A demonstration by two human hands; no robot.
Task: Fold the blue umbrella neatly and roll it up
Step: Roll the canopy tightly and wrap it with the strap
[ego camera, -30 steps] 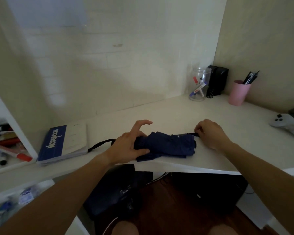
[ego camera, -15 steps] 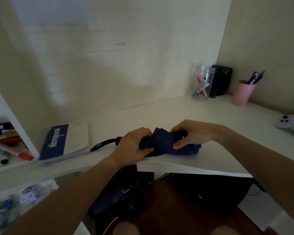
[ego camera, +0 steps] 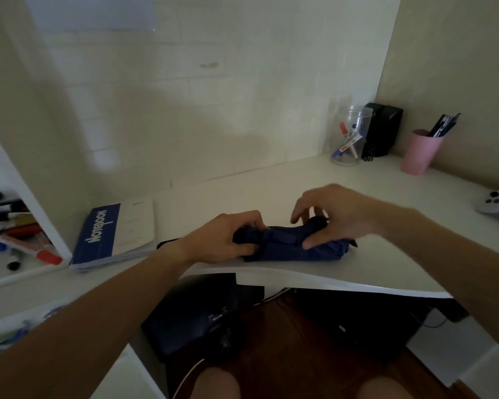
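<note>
So the white bench [ego camera: 285, 185] takes up most of the shot, running into a corner, and the blue umbrella [ego camera: 288, 247] is lying across its front edge, already bunched into a fairly tight bundle. Off to the left there's a notebook [ego camera: 116, 231], back in the corner a clear jar [ego camera: 350, 136] with markers and a pink cup [ego camera: 419, 152] with pens, all well apart from the action. Hands are apart, one at each end of the bundle: the left hand [ego camera: 228, 239] is clamped round the handle end, fingers curled over the fabric, while the right hand [ego camera: 332, 214] sits over the far end with its thumb pressing the cloth and its fingers spread and half lifted, so not really a full grip there. There's a strap [ego camera: 283, 237] lying along the top of the roll. I'd say the folding is basically done and this is the rolling/tightening bit. Next move probably needs the left to hold steady while the right wraps that strap round snug, otherwise the pleats could spring loose.
</note>
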